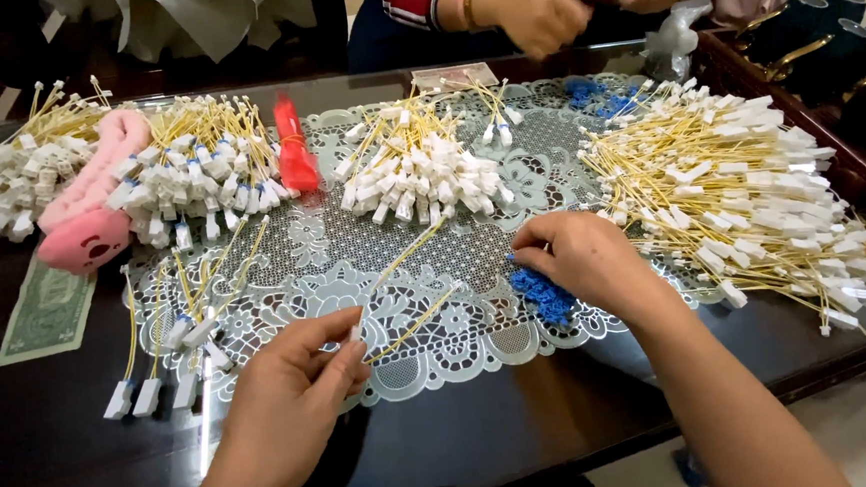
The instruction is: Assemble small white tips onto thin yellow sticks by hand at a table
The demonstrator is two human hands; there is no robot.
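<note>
My left hand (295,367) pinches the white connector end of a thin yellow wire (404,255) that runs up and right over the lace mat (353,238). A second yellow wire (413,327) lies beside it. My right hand (579,255) rests fingers-down on a small heap of blue pieces (547,299) near the mat's front edge; whether it grips one is hidden. A big pile of yellow wires with white connectors (751,194) lies just right of that hand.
More bundles of such wires sit at centre (423,169), left (198,168) and far left (9,184). A pink plush item (90,209), a red piece (295,152), a banknote (46,307) and loose wires (173,340) lie left. Another person's hands (539,11) work opposite.
</note>
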